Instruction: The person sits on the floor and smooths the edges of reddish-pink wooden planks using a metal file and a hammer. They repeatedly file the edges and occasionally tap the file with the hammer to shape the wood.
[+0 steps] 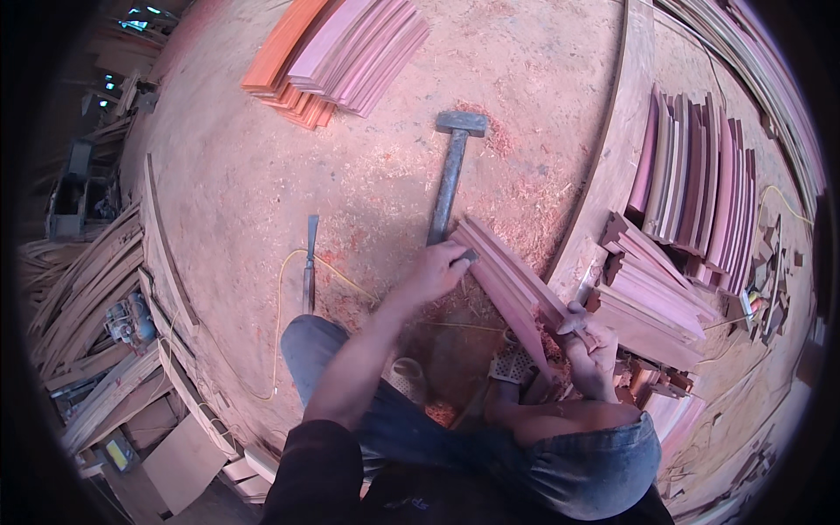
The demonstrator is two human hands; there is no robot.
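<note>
Reddish wood strips (510, 278), a small bundle, lie slanted between both hands on the sawdust-covered floor (262, 175). Left hand (435, 269) closes over the bundle's upper end, touching a hammer's handle there. Right hand (588, 339) grips the lower end. Hammer (452, 171) stretches away beyond the left hand; a chisel (309, 262) lies further left. Stacked strips (665, 297) sit just right of the right hand.
</note>
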